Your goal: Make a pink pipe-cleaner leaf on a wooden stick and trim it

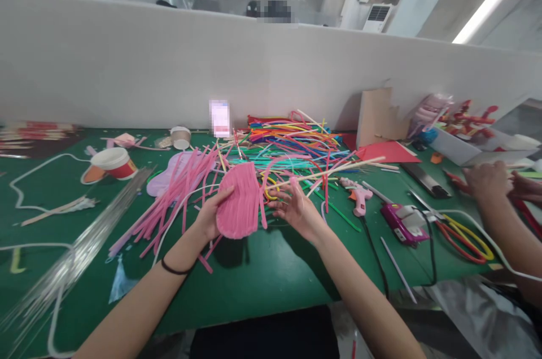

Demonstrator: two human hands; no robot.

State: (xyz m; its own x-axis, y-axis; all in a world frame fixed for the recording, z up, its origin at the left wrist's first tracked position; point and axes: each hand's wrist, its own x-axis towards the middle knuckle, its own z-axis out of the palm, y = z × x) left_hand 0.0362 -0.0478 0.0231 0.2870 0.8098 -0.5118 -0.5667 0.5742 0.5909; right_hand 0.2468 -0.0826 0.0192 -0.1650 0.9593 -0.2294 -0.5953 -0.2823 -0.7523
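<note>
My left hand (215, 209) grips a rounded pink panel (237, 201) made of fuzzy pipe cleaners laid side by side, thumb on its face. At the panel's right edge hangs a bent pink pipe cleaner (263, 206). Close to it is my right hand (294, 209), palm turned toward the panel, fingers apart and slightly curled. Something pink shows at one of its fingertips; whether that is a covering or a strip is unclear. Behind both hands lies a heap of many-coloured pipe cleaners (292, 136), and loose pink pipe cleaners (169, 212) spread to the left.
A pink glue gun (359, 196) with a black cord, a purple power strip (404, 226) and scissors (461, 240) lie to the right. There, another person's hand (489, 184) works. Leftward are a paper cup (114, 162) and a bundle of thin wires (84, 246). A phone (220, 118) leans on the partition.
</note>
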